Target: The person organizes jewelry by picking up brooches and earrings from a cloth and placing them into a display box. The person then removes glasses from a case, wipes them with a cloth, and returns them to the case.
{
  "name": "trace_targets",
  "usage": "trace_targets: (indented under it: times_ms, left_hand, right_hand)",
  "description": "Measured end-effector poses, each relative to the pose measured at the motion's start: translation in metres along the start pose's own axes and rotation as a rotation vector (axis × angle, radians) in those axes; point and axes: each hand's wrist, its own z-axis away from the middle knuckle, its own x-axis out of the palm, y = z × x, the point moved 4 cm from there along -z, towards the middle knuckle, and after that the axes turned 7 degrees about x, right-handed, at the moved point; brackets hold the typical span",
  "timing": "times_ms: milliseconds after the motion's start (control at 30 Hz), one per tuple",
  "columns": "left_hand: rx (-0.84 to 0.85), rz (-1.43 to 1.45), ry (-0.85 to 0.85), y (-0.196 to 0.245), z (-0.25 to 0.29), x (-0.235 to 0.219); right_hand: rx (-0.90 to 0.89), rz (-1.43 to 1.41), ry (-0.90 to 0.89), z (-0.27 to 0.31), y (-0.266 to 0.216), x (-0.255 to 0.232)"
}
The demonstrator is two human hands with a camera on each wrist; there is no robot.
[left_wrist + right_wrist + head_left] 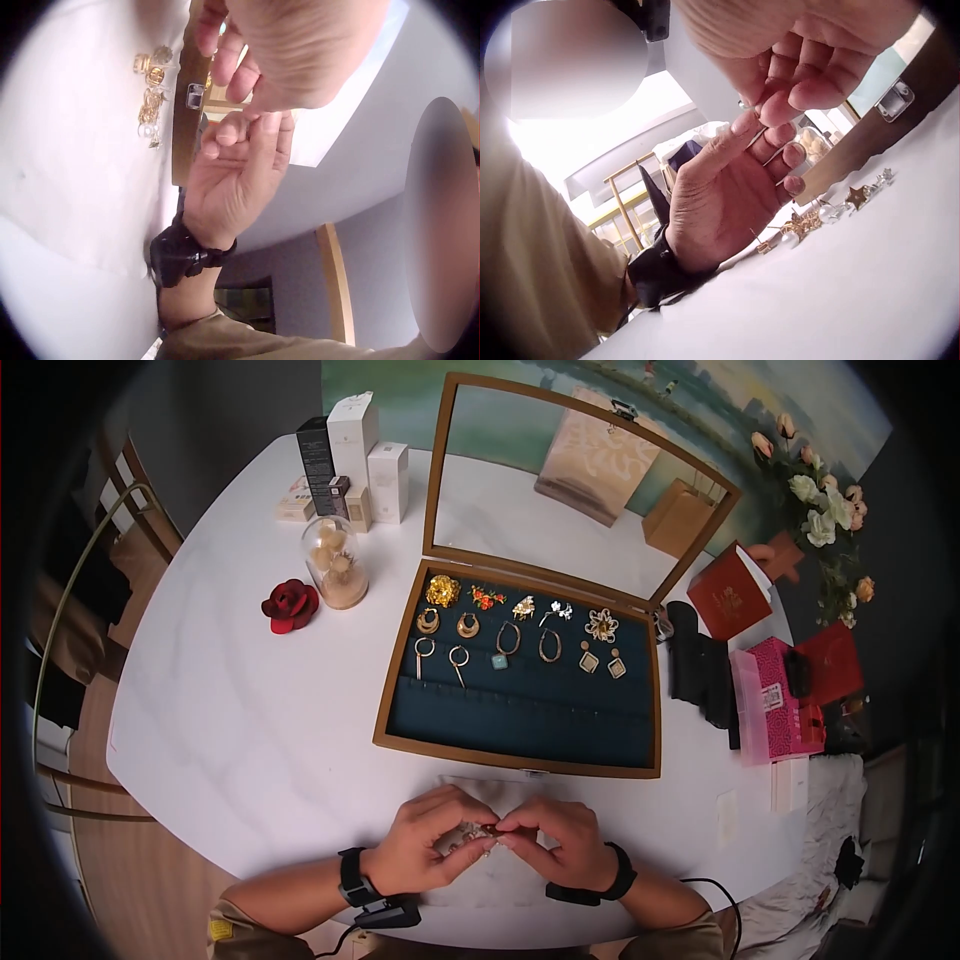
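Observation:
In the head view my left hand (pixel 415 850) and right hand (pixel 570 845) meet fingertip to fingertip in front of the jewelry box (pixel 515 764). Thumbs and forefingers of both pinch a tiny piece of jewelry (pixel 490 829), dark reddish there; the fingers mostly hide it and I cannot tell its kind. A small shiny bit (pixel 742 104) of it peeks out in the right wrist view. Below the hands, a small pile of earrings (pixel 802 223) with pearls, gold pieces and a star lies on the white cloth (pixel 82 172).
The box's glass lid stands raised. On its dark teal lining (pixel 530 725) sit rows of brooches and earrings. To the left are a red rose (pixel 290 606), a glass dome (pixel 335 563) and cosmetic boxes (pixel 353 445). Dark pouches (pixel 700 665) and a pink box (pixel 775 700) stand right.

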Motion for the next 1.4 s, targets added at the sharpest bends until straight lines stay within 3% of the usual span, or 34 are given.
trace_targets:
  times_ms: [200,400,467,700,767,900,1067,1400]
  left_hand:
    - [-0.015,0.014,0.039,0.001,0.003,0.0]
    - [-0.017,-0.019,-0.031,-0.002,0.004,0.0]
    - [-0.127,0.092,0.004,-0.004,0.006,0.002]
    - [-0.185,0.179,-0.008,-0.008,0.01,0.005]
    - [-0.202,0.215,0.012,-0.009,0.01,0.005]
    - [-0.128,0.084,0.001,-0.01,0.012,0.004]
    - [-0.208,0.173,0.0,-0.013,0.01,0.004]
    - [-0.155,0.148,-0.023,-0.016,0.012,0.008]
  right_hand:
    - [-0.04,0.035,0.012,0.0,-0.003,0.0]
    - [0.05,-0.01,0.033,0.0,0.002,0.001]
    - [0.096,-0.051,0.043,0.0,0.001,0.001]
    - [-0.019,0.23,0.01,-0.002,-0.012,0.002]
    - [-0.141,0.405,0.06,-0.002,-0.011,0.002]
    - [-0.015,0.396,0.038,0.004,-0.005,0.006]
    - [-0.145,0.452,0.097,0.001,-0.01,0.005]
    - [-0.24,0.52,0.097,-0.004,-0.018,0.001]
